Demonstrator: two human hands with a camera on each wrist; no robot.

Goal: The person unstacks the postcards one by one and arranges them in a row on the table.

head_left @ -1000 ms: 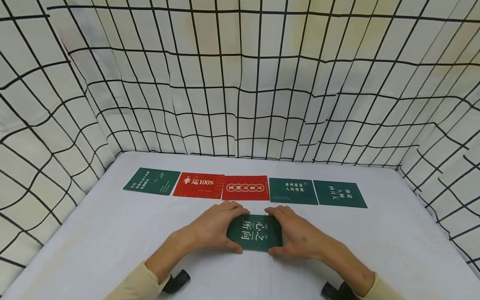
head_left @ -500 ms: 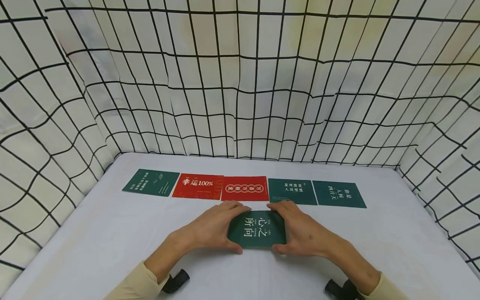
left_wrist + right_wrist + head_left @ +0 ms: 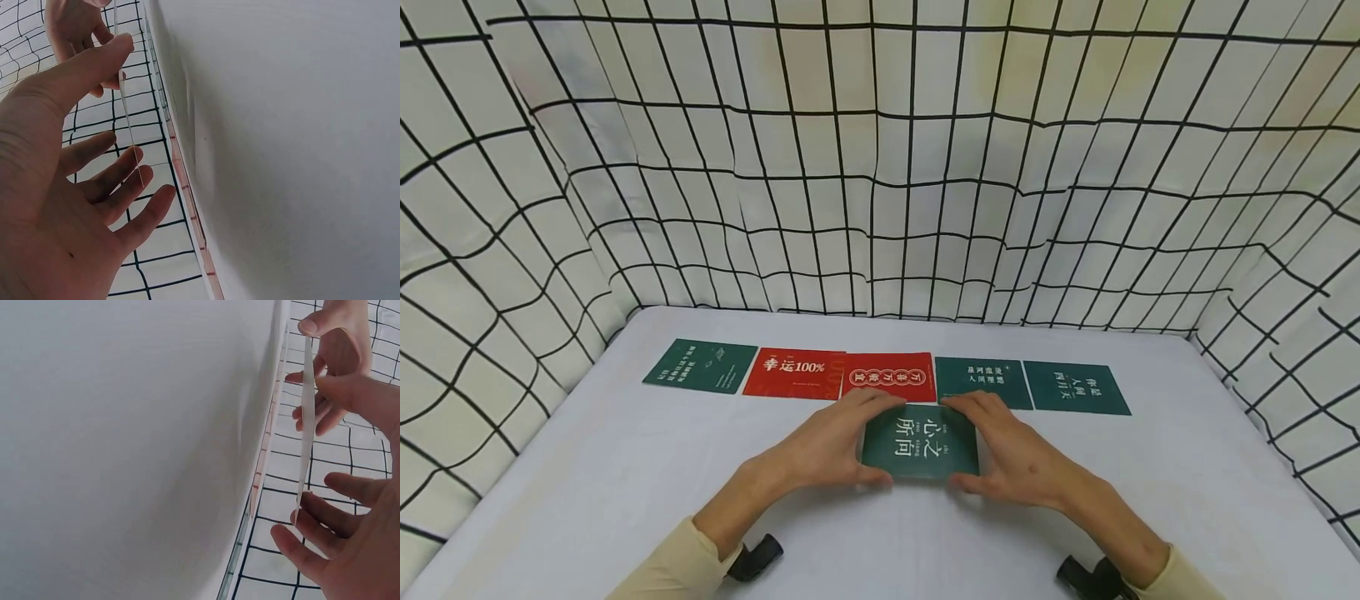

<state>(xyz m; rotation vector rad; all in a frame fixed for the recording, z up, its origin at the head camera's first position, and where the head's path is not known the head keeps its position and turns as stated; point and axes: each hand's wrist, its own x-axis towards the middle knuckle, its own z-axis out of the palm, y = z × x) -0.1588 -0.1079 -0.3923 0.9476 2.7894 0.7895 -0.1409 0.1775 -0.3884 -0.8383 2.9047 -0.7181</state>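
Note:
Both hands hold a dark green card [image 3: 921,442] with white Chinese characters, one at each short end. On its left end, the left hand [image 3: 838,442] grips with the thumb at the near corner and fingers at the far one. The right hand [image 3: 1018,458] grips the right end likewise. In the right wrist view the card [image 3: 307,419] appears edge-on as a thin, slightly bowed strip, raised off the white table. Just beyond, a red card [image 3: 889,375] and a green card [image 3: 985,379] lie flat, their near edges close to the fingertips.
Further left in the same row lie another red card [image 3: 793,371] and a green card [image 3: 700,365]; a green card [image 3: 1078,387] ends it on the right. A white cloth covers the table [image 3: 625,467]. Black netting [image 3: 895,200] over white sheeting surrounds it.
Both hands, with the green card between them, have moved away from the body and slightly right, closer to the row. The row of cards stays put.

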